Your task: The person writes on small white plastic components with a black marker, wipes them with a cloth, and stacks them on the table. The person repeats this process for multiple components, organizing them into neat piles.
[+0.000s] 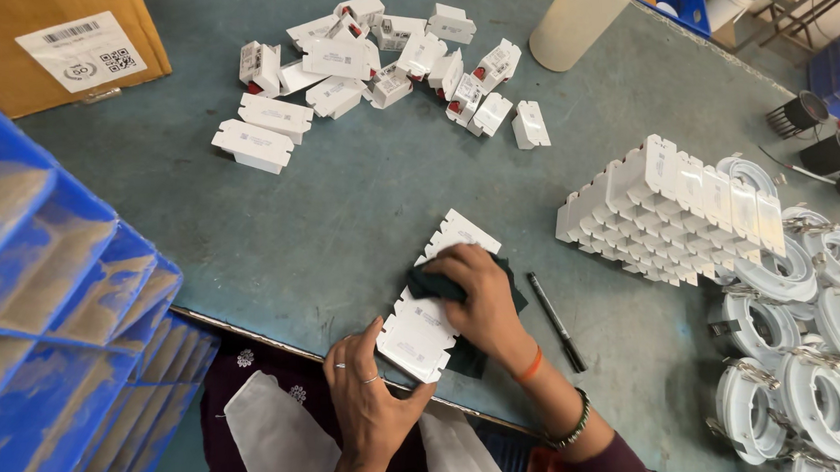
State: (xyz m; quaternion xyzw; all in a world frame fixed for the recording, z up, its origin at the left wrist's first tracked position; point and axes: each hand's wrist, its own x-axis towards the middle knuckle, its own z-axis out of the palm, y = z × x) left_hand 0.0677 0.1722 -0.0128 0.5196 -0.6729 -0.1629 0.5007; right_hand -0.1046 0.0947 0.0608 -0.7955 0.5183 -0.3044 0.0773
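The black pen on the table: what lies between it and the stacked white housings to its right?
In the head view, only bare grey-blue tabletop separates the black pen from the stacked white housings; nothing sits in that stretch.

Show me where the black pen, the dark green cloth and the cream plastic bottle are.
black pen [557,321], head view, middle of its barrel.
dark green cloth [432,283], head view, corner left of the right hand.
cream plastic bottle [581,15], head view, its side wall.

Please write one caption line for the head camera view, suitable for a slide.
Right hand presses a dark cloth on a row of white casings steadied by the left hand on a grey table.
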